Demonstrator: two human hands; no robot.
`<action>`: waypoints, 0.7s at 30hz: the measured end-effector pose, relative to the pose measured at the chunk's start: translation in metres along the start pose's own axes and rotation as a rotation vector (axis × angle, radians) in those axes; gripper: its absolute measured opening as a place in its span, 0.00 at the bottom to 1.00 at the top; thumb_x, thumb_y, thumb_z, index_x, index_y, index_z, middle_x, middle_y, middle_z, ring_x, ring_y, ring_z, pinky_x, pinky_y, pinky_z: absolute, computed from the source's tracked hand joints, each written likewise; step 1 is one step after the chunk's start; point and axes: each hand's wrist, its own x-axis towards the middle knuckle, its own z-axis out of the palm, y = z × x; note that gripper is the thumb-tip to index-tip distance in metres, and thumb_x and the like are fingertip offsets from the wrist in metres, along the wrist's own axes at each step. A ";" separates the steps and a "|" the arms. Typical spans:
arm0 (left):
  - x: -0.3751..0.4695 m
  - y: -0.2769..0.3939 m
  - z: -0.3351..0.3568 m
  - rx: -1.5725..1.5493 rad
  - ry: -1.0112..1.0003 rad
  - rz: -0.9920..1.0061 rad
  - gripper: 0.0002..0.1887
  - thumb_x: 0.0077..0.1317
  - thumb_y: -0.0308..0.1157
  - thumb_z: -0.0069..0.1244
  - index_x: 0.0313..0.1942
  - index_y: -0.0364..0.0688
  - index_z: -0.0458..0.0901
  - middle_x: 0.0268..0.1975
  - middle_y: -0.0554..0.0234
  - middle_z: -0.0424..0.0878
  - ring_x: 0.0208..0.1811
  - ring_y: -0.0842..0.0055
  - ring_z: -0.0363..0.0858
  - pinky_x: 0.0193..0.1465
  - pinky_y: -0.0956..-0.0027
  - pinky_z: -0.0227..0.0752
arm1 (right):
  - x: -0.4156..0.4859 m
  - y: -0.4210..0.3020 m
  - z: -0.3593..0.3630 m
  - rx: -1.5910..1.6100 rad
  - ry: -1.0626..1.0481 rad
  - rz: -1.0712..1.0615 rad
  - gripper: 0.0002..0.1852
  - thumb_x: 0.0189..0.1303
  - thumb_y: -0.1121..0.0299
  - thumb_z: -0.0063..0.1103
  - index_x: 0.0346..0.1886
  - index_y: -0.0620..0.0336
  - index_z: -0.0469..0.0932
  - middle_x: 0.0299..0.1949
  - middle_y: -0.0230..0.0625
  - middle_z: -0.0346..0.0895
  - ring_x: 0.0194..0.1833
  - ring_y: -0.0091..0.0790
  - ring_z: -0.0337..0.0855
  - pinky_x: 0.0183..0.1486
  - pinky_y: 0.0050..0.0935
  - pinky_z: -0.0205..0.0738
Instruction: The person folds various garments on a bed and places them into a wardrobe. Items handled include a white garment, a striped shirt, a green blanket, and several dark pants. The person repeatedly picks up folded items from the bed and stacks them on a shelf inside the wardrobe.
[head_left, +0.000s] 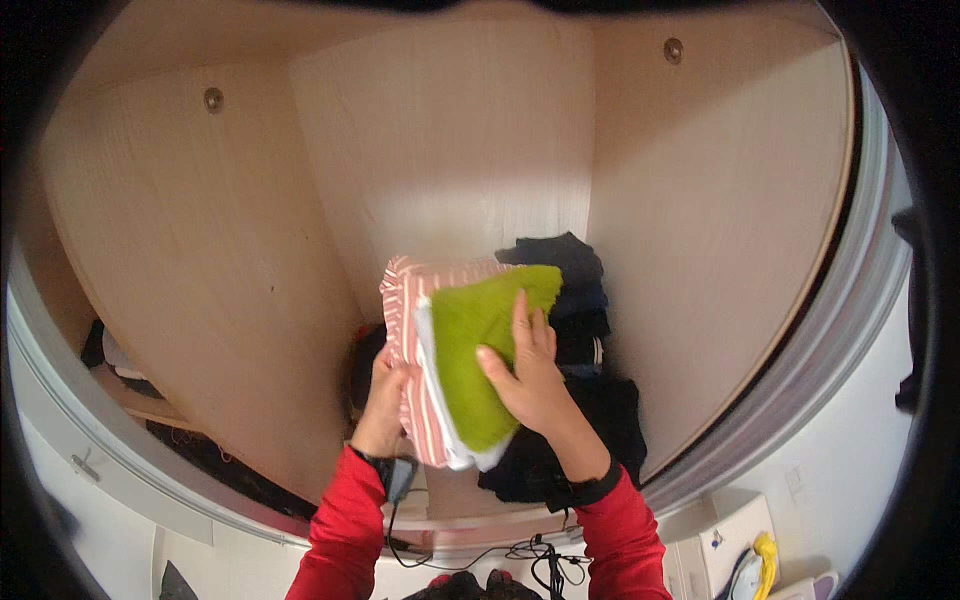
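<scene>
My left hand (388, 394) grips the left edge of a stack of folded cloth. At the bottom of that stack is a pink-and-white striped fabric (405, 322); a white cloth (439, 379) shows above it. A fuzzy green cloth (472, 360) lies on top. My right hand (529, 367) rests on the green cloth with its fingers spread, the thumb pointing up and left. Behind and to the right, partly covered by the stack, stands a pile of dark folded clothes (574, 262). A black garment (607, 427) lies nearer to me, below my right forearm.
Pale wood panels of a wardrobe rise left (202, 247), behind (450, 135) and right (720, 225). A dark object (365, 367) sits left of the stack, partly hidden. Black cables (551, 559) hang near my wrists. A yellow item (763, 562) is at lower right.
</scene>
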 end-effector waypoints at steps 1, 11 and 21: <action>0.020 -0.002 -0.009 -0.101 -0.050 0.034 0.24 0.52 0.25 0.42 0.53 0.35 0.72 0.45 0.61 0.81 0.43 0.75 0.81 0.49 0.72 0.75 | 0.020 -0.003 0.003 -0.038 -0.042 -0.025 0.45 0.60 0.44 0.51 0.73 0.52 0.42 0.68 0.70 0.39 0.67 0.71 0.43 0.68 0.52 0.45; 0.141 -0.139 -0.129 -0.255 0.189 -0.415 0.23 0.68 0.47 0.41 0.53 0.38 0.75 0.49 0.57 0.82 0.47 0.68 0.81 0.54 0.62 0.73 | 0.116 0.107 0.118 -0.347 -0.314 0.087 0.46 0.48 0.41 0.63 0.71 0.39 0.54 0.74 0.44 0.41 0.66 0.65 0.54 0.65 0.46 0.59; 0.152 -0.162 -0.150 -0.310 0.215 -0.376 0.18 0.67 0.42 0.44 0.47 0.37 0.78 0.43 0.57 0.84 0.42 0.69 0.83 0.48 0.63 0.76 | 0.121 0.130 0.132 -0.285 -0.307 0.067 0.50 0.44 0.45 0.69 0.71 0.34 0.50 0.74 0.39 0.37 0.64 0.66 0.57 0.62 0.57 0.59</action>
